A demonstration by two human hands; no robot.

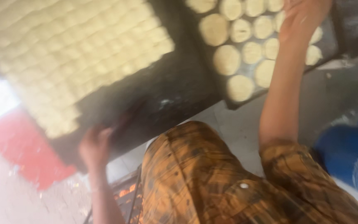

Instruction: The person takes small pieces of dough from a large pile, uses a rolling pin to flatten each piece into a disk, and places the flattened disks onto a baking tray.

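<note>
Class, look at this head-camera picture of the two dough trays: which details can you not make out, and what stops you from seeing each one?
- Left hand, head view: motion blur hides its fingers on the big dark tray.
- Right hand: the top edge cuts off its fingers.
- Round dough pieces under that hand: the hand covers them.
- Small tray: top edge cuts it off.
- Square dough pieces: blur merges their outlines.

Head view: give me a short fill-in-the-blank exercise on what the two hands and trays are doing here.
1. The left hand grips the edge of a dark ____ covered with small dough pieces.
2. The right hand reaches over the ____ dough discs on the second tray.
3. The person's shirt is ____ plaid.

Missing words: tray; round; orange
</note>
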